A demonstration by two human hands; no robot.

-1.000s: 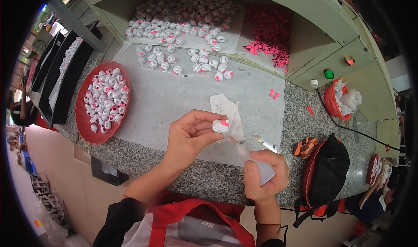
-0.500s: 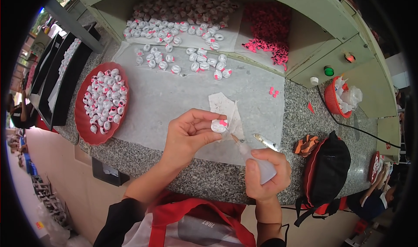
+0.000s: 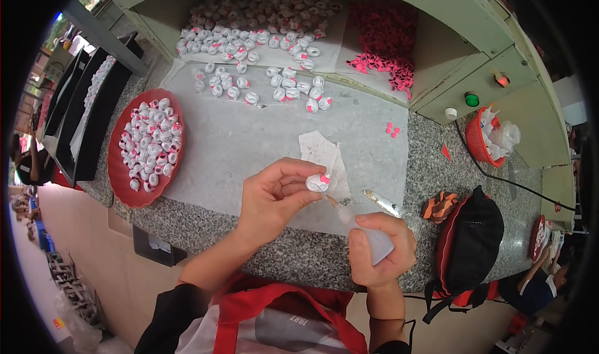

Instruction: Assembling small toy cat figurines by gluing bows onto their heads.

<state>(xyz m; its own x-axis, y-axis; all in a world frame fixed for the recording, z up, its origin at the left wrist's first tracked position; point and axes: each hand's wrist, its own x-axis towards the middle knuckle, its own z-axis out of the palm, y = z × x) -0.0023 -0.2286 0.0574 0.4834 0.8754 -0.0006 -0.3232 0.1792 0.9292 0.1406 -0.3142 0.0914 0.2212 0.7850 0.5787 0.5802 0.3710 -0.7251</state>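
**Bead (image 3: 316,183) and bottle (image 3: 379,244), one to each hand**

Head view:

- Left hand (image 3: 265,201): fingers pinched, parted only by the bead's width; index above, thumb below. Holds the bead.
- Bead: one, white, roundish, no clear long axis; a pink bow on its upper right side. Sits at the left fingertips, raised over the table (image 3: 284,263).
- Right hand (image 3: 388,249): fingers curled round the bottle's body, index along its upper side, thumb on its near left side. Holds the bottle.
- Bottle: one, pale, translucent, with a narrow nozzle (image 3: 337,206). Long axis slanted, base in the right fingers, nozzle up and leftward toward the bead.
- Governing relation, as judged: nozzle tip to bead. The tip lies at the bead's lower right edge; whether touching or just short, cannot tell. The left hand is the nearer to the bead, the right fingers standing off by the nozzle's length and more.
- Paper scrap (image 3: 315,146): beyond the left fingertips, on the white sheet (image 3: 240,151).
- Silvery strip (image 3: 383,203): just beyond the right fingers.
- Pink bows (image 3: 392,130): small group, well beyond the right fingers.
- Loose beads (image 3: 302,88): scattered, well beyond the left fingers.
- Red dish (image 3: 128,193): full of beads, well to the left of the left fingers.
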